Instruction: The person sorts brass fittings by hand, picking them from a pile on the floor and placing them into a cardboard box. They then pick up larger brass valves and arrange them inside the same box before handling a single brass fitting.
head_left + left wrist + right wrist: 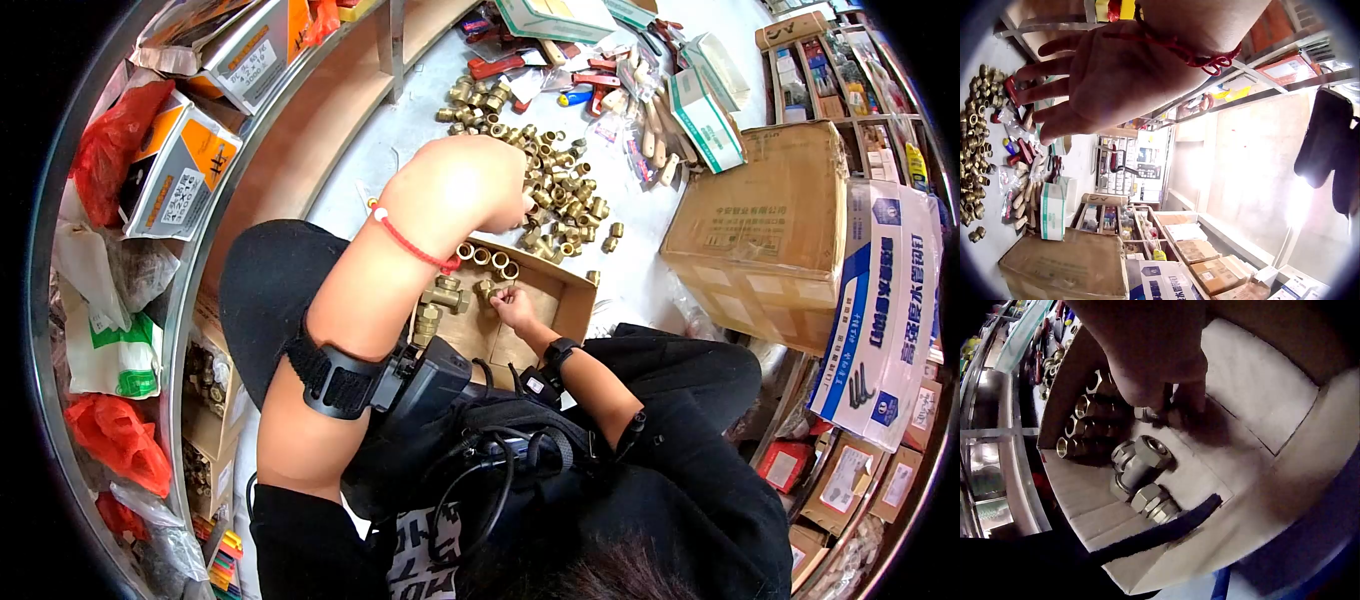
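Observation:
Inside a shallow cardboard box (pixel 576 312), my right hand (pixel 518 307) pinches a small brass fitting (pixel 487 289). In the right wrist view, fingertips of my right hand (pixel 1160 369) meet the fitting (pixel 1145 414), partly hidden beneath them. Several fittings (pixel 1088 427) lie in a row along the box wall, with larger joined fittings (pixel 1138 465) beside them. My left hand (pixel 490 180), red cord at the wrist, is over the near side of a loose brass pile (pixel 570 200). The left wrist view shows that hand (pixel 1097 78) with fingers extended and an empty palm.
Red-handled tools (pixel 495 67) and green-white boxes (pixel 705 118) lie beyond the pile. A large closed carton (pixel 755 230) stands to the right, beside a blue-white box (pixel 880 310). Metal shelving with boxes (pixel 185 170) and bags runs along the left.

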Tool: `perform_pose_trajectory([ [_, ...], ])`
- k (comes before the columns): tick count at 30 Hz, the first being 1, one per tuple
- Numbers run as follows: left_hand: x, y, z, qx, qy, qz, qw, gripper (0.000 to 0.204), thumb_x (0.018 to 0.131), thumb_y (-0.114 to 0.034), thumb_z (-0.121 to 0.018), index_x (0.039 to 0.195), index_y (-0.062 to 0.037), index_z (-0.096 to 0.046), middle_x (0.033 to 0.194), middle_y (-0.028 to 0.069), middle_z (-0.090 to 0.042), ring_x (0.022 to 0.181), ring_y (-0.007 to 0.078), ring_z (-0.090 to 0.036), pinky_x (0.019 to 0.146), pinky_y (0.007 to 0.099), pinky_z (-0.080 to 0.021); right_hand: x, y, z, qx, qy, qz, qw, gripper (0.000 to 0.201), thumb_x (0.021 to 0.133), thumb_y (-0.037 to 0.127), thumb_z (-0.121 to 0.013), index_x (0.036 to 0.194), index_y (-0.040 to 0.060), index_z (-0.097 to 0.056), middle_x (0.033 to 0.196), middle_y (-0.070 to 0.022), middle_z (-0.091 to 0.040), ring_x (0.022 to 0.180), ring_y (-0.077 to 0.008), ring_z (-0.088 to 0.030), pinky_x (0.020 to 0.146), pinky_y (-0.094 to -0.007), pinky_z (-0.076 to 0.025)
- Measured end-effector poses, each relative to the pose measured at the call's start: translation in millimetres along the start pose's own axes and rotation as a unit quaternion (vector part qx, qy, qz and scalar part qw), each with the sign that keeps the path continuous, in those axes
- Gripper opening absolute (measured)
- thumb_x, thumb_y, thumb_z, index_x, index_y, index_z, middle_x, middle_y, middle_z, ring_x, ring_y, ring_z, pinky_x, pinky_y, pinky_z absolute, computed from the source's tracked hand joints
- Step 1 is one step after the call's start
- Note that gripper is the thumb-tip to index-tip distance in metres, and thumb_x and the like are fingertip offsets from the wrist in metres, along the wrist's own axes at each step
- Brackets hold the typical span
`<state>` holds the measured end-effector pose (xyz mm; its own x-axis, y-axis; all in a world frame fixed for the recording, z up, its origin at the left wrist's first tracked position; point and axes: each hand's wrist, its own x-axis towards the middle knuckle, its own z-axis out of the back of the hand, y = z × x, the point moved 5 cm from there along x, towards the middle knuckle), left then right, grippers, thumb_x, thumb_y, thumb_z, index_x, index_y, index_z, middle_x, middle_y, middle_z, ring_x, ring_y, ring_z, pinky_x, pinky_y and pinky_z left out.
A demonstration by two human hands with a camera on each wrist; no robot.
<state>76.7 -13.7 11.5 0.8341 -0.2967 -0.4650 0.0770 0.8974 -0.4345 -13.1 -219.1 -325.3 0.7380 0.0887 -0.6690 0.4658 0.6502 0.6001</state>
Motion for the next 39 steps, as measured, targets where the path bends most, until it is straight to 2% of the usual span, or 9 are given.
perform_pose_trajectory([
  [5, -1, 0, 1, -0.01, -0.001, 0.011, 1.0, 0.041, 0.077, -0.027, -0.051, 0.106, 0.0019, -0.051, 0.097, 0.0228, -0.056, 0.092, 0.034, -0.053, 0.081, 0.0381, -0.041, 10, -8, -13, 0.081, 0.01, -0.002, 0.997, 0.008, 0.073, 0.004, -0.058, 0.078, 0.0036, -0.052, 0.06, -0.0003, -0.051, 0.056, -0.0101, -0.049, 0.049, -0.0251, -0.041],
  [8, -1, -1, 1, -0.01, 0.011, 0.003, 1.0, 0.041, 0.077, -0.027, -0.051, 0.106, 0.002, -0.051, 0.097, 0.0232, -0.055, 0.092, 0.0341, -0.053, 0.08, 0.0377, -0.042, 30, -24, -21, 0.073, -0.028, 0.108, 0.991, 0.009, 0.073, 0.005, -0.059, 0.076, 0.0042, -0.051, 0.063, -0.0021, -0.052, 0.053, -0.0116, -0.049, 0.044, -0.0267, -0.041],
  [11, 3, 4, -2, -0.007, 0.003, 0.009, 1.0, 0.04, 0.077, -0.027, -0.051, 0.106, 0.0021, -0.051, 0.095, 0.0236, -0.056, 0.091, 0.0344, -0.053, 0.08, 0.0379, -0.042, 39, -41, -23, 0.074, -0.089, 0.126, 0.985, 0.017, 0.071, 0.004, -0.061, 0.08, 0.0042, -0.047, 0.067, -0.0042, -0.052, 0.05, -0.0126, -0.048, 0.041, -0.0268, -0.039],
  [14, 0, 2, 1, -0.016, -0.01, 0.001, 1.0, 0.04, 0.077, -0.026, -0.051, 0.105, 0.0023, -0.051, 0.094, 0.0236, -0.056, 0.091, 0.0347, -0.053, 0.08, 0.038, -0.042, 18, -25, -13, 0.048, -0.055, -0.03, 0.997, 0.029, 0.069, 0.005, -0.064, 0.088, 0.0034, -0.042, 0.07, -0.0063, -0.051, 0.05, -0.0131, -0.048, 0.04, -0.0276, -0.039],
  [17, -1, 0, 1, -0.016, -0.01, 0.001, 1.0, 0.04, 0.077, -0.026, -0.052, 0.105, 0.0025, -0.051, 0.094, 0.0235, -0.056, 0.09, 0.0349, -0.053, 0.08, 0.0382, -0.042, 41, -68, -25, 0.048, -0.049, -0.061, 0.996, 0.037, 0.069, 0.007, -0.065, 0.092, 0.003, -0.036, 0.07, -0.0069, -0.05, 0.048, -0.0135, -0.047, 0.037, -0.0281, -0.039],
  [21, 2, 2, -2, -0.015, -0.002, 0.004, 1.0, 0.039, 0.076, -0.026, -0.052, 0.104, 0.0023, -0.051, 0.093, 0.0236, -0.056, 0.09, 0.035, -0.053, 0.079, 0.0384, -0.042, -10, -17, -15, 0.133, 0.121, -0.174, 0.968, 0.03, 0.07, 0.012, -0.066, 0.087, 0.0009, -0.044, 0.072, -0.0099, -0.054, 0.051, -0.0153, -0.052, 0.037, -0.0276, -0.041],
  [28, 2, 5, -6, -0.011, 0.001, 0.02, 1.0, 0.039, 0.076, -0.027, -0.053, 0.104, 0.0002, -0.052, 0.092, 0.0228, -0.057, 0.088, 0.0347, -0.054, 0.078, 0.0394, -0.043, 11, -47, -30, 0.211, 0.093, -0.159, 0.96, 0.027, 0.072, 0.009, -0.065, 0.088, 0.0008, -0.045, 0.073, -0.0079, -0.054, 0.054, -0.015, -0.054, 0.046, -0.0271, -0.048],
  [31, 1, 5, -6, -0.012, 0.0, 0.024, 1.0, 0.038, 0.076, -0.027, -0.053, 0.104, -0.0006, -0.052, 0.091, 0.0226, -0.057, 0.087, 0.0348, -0.054, 0.076, 0.0398, -0.043, 11, -46, -31, 0.16, -0.009, -0.116, 0.98, 0.03, 0.072, 0.005, -0.064, 0.093, 0.0026, -0.042, 0.073, -0.0069, -0.052, 0.055, -0.0148, -0.054, 0.045, -0.0268, -0.047],
  [39, 3, 6, -9, -0.01, -0.017, 0.003, 1.0, 0.039, 0.076, -0.027, -0.052, 0.105, -0.0002, -0.052, 0.091, 0.0224, -0.057, 0.086, 0.0346, -0.054, 0.077, 0.0393, -0.043, 23, -56, -21, 0.012, -0.048, -0.044, 0.998, 0.041, 0.059, 0.017, -0.075, 0.086, 0.0053, -0.047, 0.07, -0.0045, -0.052, 0.064, -0.0145, -0.052, 0.057, -0.0299, -0.043],
])
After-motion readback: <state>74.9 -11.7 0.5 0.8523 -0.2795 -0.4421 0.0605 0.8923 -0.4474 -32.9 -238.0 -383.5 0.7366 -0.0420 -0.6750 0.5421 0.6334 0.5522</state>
